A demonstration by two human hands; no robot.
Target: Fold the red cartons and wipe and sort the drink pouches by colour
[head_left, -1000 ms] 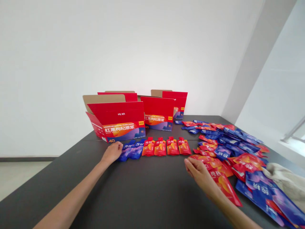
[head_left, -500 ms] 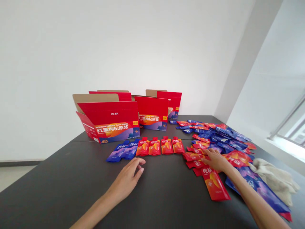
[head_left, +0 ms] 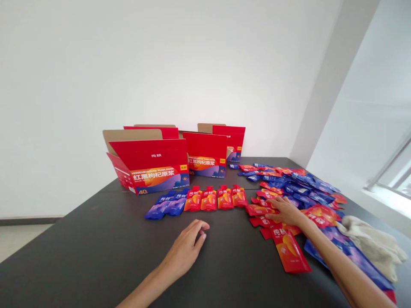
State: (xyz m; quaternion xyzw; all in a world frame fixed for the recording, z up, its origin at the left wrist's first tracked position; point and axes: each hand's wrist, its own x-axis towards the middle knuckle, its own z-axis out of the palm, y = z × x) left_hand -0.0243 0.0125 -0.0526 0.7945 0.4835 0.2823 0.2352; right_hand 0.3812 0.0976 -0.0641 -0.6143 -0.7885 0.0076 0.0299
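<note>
My left hand (head_left: 188, 250) hovers low over the dark table (head_left: 96, 244), fingers loosely spread and holding nothing, just in front of a row of pouches: blue pouches (head_left: 165, 204) on the left, red-orange pouches (head_left: 213, 199) on the right. My right hand (head_left: 284, 210) lies with fingers stretched flat on the near edge of a heap of red and blue pouches (head_left: 298, 188). A single red pouch (head_left: 287, 250) lies under my right wrist.
Open red cardboard boxes (head_left: 150, 164) stand at the back of the table, a second (head_left: 207, 155) and a third (head_left: 234, 141) behind. A beige cloth (head_left: 372, 244) lies at the right edge. White walls stand behind and a window sill at far right.
My left hand has left the blue pouches and drawn back toward the table's middle. My right hand has reached forward from the single red pouch onto the pile.
</note>
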